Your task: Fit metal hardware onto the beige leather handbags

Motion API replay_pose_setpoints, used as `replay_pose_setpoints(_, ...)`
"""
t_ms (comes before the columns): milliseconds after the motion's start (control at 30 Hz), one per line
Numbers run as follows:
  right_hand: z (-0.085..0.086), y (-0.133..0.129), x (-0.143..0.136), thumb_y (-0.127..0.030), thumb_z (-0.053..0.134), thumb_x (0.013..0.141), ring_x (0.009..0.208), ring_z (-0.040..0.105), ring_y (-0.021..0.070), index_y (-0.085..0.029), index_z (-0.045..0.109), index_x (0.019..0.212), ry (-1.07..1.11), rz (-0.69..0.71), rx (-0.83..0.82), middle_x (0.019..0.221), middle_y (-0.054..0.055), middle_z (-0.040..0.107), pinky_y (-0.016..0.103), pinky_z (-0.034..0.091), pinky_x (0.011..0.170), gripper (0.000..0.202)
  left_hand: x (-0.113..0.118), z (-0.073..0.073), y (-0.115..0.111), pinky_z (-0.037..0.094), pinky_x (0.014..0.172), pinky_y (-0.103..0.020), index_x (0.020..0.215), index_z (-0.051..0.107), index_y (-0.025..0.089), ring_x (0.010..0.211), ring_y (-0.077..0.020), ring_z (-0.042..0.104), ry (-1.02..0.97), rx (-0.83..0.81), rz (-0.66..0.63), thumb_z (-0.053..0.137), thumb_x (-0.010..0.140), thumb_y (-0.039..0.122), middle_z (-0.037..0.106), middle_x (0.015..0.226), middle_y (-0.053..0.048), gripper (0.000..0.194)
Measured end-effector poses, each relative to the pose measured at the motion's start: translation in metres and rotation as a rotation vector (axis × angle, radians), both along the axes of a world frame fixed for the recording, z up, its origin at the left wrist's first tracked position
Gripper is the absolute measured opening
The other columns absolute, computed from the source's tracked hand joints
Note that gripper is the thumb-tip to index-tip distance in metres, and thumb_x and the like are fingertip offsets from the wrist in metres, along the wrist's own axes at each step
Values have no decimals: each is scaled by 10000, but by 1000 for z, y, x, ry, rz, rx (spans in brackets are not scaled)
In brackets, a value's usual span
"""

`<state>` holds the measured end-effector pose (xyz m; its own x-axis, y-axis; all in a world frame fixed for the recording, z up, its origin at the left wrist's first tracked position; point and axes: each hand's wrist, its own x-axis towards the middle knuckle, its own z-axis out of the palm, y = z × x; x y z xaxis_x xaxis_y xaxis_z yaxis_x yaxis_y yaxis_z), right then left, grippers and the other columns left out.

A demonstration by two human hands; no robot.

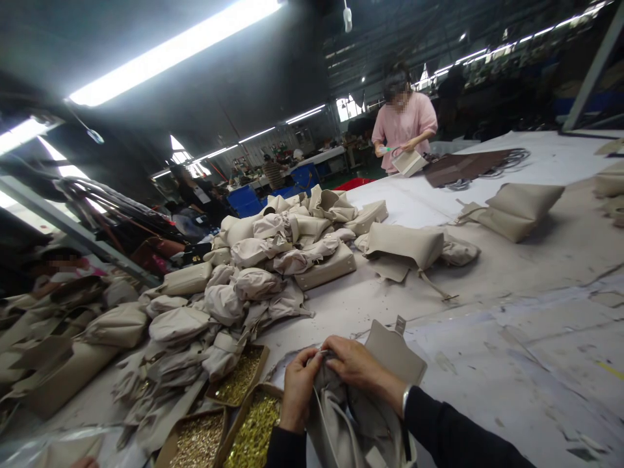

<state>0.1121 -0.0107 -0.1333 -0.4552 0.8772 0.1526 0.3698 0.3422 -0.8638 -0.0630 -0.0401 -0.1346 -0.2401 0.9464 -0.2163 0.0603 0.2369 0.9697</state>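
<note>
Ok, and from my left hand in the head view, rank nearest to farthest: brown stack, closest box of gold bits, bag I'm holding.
From your left hand:
1. Bag: in your grasp
2. Box of gold bits: just left
3. Brown stack: far back, right

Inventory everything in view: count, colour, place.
Soft leathery bag: one, grey-beige, bottom centre.
Leathery bags: many, beige, heaped left, others farther out.
Shallow rectangular trays: three, brown, lower left.
Tiny shiny pieces: uncountable, gold and copper, in the trays.
Flat strapped pieces: several, dark brown, upper right.
Broad worktable: one, whitish, beneath the bags.
Co-worker: one, pink top, across the worktable; others dim behind.
Boxy bins: several, blue, background.
Tube lights: several, white, overhead.
Metallic bracelet: one, silver, right wrist.
Left hand: one, black sleeve, pinching the soft bag.
Right hand: one, black sleeve, likewise.
</note>
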Motion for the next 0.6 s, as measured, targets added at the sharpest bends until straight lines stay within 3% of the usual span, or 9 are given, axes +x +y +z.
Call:
replay_pose_setpoints(333,-2,-3,1,-88,609,803,1022,660,288,-248,658,1042,41,-10,-36,1073,65,745,361,456,884,291,1,8,3,479,619,-240,753,757,147,611,-134,611,-284,-129,-21,988,489,437,729,682,-8,455)
replay_pose_setpoints(600,-12,11,8,-103,642,726,913,652,207,-235,688,988,104,97,-121,959,-7,736,277,462,807,297,-3,-12,0,491,651,-237,797,766,133,651,-143,649,-532,-222,-98,1022,474,404,750,708,-33,493)
